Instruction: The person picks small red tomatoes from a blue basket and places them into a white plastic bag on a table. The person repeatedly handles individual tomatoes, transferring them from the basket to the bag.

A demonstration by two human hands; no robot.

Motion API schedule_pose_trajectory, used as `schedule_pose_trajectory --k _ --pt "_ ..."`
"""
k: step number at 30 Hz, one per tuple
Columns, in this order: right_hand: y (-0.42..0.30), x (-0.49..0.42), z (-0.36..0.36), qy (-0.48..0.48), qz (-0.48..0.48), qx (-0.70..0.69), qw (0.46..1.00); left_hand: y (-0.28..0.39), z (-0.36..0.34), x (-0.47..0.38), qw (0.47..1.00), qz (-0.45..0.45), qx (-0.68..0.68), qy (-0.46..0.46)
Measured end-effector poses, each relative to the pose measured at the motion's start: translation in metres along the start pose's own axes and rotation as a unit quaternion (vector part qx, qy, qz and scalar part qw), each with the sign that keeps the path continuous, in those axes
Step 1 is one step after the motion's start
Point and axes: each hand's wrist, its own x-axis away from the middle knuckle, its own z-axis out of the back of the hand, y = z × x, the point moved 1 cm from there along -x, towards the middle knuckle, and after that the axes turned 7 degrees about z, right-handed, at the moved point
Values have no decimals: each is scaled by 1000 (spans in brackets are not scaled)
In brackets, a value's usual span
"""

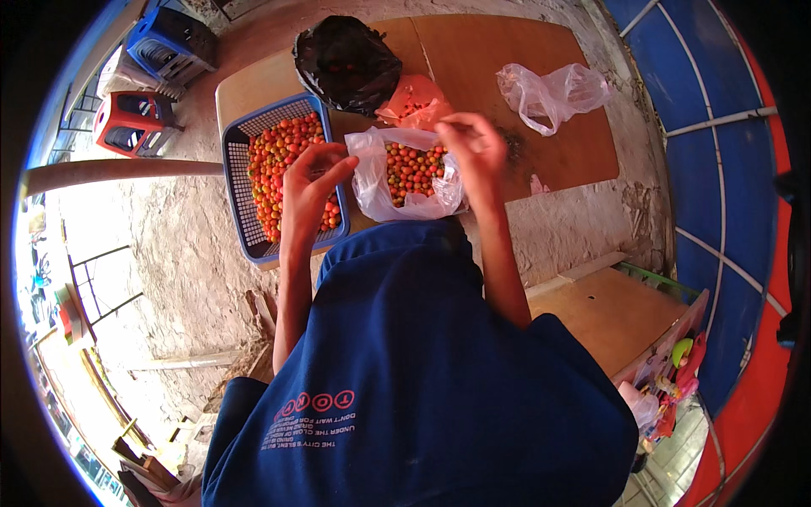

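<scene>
A clear plastic bag [374, 184] filled with small red and orange tomatoes [412, 174] stands open at the table's near edge. My left hand [317, 171] is at the bag's left rim, thumb and fingertips close to the plastic; whether they grip it I cannot tell. My right hand [475, 142], slightly blurred, is raised by the bag's right rim with bent fingers and nothing plainly in it. To the left, partly behind my left hand, a blue plastic basket [237, 218] holds many more small tomatoes.
Behind the bag lie a black plastic bag [345, 63] and a red plastic bag [418, 101] with small red pieces inside. An empty clear bag [551, 95] rests on the wooden table [481, 44]. Stacked blue stools [171, 47] and red stools [136, 123] stand at upper left.
</scene>
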Motion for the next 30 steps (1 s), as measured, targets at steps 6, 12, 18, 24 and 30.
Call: schedule_pose_trajectory --k 6,12,18,24,30 --pt "44 0 87 186 35 371 909 -23 -21 -13 997 30 4 -69" --pt "40 10 88 45 -86 192 977 -28 -20 -8 975 64 137 -162" --pt "105 11 42 -226 -125 176 950 -24 -22 4 975 27 143 -169" --pt "189 20 30 -254 12 448 857 -21 -12 10 976 46 112 -179" --pt "188 18 33 -208 -107 304 923 -20 -8 12 977 53 146 -146"
